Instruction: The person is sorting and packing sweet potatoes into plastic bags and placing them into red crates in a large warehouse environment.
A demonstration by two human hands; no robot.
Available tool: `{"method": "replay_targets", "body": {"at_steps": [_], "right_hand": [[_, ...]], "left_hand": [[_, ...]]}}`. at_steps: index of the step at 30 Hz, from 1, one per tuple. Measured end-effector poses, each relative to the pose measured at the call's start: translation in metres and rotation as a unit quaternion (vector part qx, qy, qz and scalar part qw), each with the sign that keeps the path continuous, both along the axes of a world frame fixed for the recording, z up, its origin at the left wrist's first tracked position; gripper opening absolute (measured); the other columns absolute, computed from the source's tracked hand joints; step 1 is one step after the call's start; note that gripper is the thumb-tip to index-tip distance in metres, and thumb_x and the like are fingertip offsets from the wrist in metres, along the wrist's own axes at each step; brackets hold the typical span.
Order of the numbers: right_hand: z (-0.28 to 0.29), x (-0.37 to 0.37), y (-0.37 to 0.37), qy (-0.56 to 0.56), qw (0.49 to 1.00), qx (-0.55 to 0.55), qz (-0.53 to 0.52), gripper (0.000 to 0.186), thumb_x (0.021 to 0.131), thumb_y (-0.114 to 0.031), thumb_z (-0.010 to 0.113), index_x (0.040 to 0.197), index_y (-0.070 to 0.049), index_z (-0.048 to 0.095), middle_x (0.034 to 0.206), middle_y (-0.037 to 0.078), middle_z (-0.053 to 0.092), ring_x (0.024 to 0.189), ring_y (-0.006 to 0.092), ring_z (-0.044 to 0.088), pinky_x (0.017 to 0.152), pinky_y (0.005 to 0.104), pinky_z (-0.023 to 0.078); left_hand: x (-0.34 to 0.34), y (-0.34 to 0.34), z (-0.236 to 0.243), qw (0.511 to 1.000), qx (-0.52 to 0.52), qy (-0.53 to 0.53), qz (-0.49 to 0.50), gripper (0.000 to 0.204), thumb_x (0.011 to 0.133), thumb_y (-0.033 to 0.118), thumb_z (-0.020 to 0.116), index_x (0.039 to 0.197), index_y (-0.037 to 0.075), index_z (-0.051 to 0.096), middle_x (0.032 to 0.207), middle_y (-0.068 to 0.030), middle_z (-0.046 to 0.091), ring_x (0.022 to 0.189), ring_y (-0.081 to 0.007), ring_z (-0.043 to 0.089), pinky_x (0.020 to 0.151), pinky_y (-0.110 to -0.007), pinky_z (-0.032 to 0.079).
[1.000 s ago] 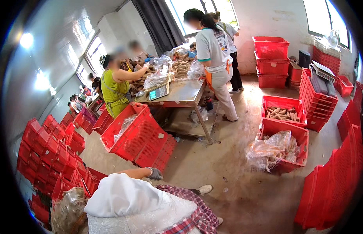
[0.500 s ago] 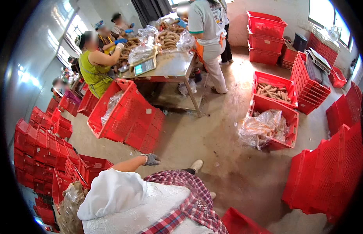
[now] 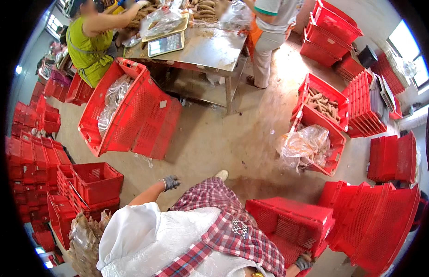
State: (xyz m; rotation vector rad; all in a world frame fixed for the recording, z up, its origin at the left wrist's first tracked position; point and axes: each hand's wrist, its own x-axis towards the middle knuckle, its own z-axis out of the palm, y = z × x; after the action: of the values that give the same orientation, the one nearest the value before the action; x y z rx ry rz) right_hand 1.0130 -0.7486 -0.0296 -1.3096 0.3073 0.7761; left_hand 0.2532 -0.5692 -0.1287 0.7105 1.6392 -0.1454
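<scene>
Red crate: the red, open-topped crate of perforated plastic point(image 3: 288, 219) is probably feeling light for its bulk, its walls stiff, smooth and tough rather than fragile; the thick rim is offering the surest hold.
Crate's look: it is tilting, its mesh-walled inside showing toward the left; no contents are showing in the visible part.
Crate's place: it is sitting low at the person's right, just beside nested red plastic crates point(image 3: 373, 226); whether the floor point(image 3: 210, 134) is bearing it, I cannot tell.
Right hand: the grey-gloved right hand point(image 3: 304, 261) is apparently clamping on the crate's near rim, fingers curling over it.
Left hand: the grey-gloved left hand point(image 3: 170, 183) is hanging over the floor, holding nothing, fingers loosely bent and not pressed together.
Apron: red-and-white plaid cloth point(image 3: 242, 231) is draping between both arms.
Counter: the shiny metal counter point(image 3: 210, 48) is standing farther off, a pale scale with a display point(image 3: 166, 44) resting near its front edge, toward the left corner.
</scene>
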Motion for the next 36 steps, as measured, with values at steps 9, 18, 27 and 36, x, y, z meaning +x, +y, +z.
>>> {"method": "replay_targets", "body": {"at_steps": [9,18,27,36], "right_hand": [[0.073,0.025,0.195,-0.187,0.974,0.096,0.083,0.035,0.082,-0.048,0.051,0.101,-0.02,0.06,0.083,0.008,0.06,0.065,0.0213,0.053,0.058,0.0313,0.047],[0.173,0.023,0.46,-0.226,0.93,0.155,0.245,0.043,0.085,-0.031,0.055,0.121,-0.009,0.047,0.114,0.009,0.056,0.103,0.0218,0.054,0.09,0.0407,0.045],[0.139,0.1,0.717,-0.23,0.884,0.133,0.384,0.044,0.076,-0.019,0.062,0.116,-0.003,0.05,0.101,0.011,0.061,0.096,0.0211,0.057,0.089,0.0366,0.045],[0.164,0.155,0.926,-0.197,0.819,0.139,0.521,0.042,0.08,-0.029,0.058,0.111,0.0,0.056,0.106,0.01,0.06,0.102,0.0225,0.055,0.095,0.0406,0.04]], "left_hand": [[-0.04,0.09,-0.014,0.98,0.041,-0.028,0.192,0.031,0.087,0.028,0.056,0.108,0.005,0.056,0.09,-0.004,0.063,0.072,-0.0142,0.059,0.059,-0.031,0.047],[-0.023,0.129,-0.05,0.963,0.017,0.004,0.268,0.035,0.086,0.03,0.057,0.111,0.006,0.053,0.093,-0.0068,0.063,0.075,-0.0181,0.06,0.061,-0.032,0.047],[0.074,0.218,-0.052,0.974,0.043,-0.044,0.217,0.035,0.085,0.029,0.055,0.114,0.009,0.051,0.099,-0.01,0.062,0.082,-0.023,0.061,0.067,-0.037,0.049],[0.158,0.357,0.007,0.947,-0.027,-0.022,0.318,0.031,0.084,0.033,0.052,0.102,0.009,0.058,0.086,-0.0037,0.063,0.075,-0.0153,0.06,0.06,-0.03,0.047]]}}
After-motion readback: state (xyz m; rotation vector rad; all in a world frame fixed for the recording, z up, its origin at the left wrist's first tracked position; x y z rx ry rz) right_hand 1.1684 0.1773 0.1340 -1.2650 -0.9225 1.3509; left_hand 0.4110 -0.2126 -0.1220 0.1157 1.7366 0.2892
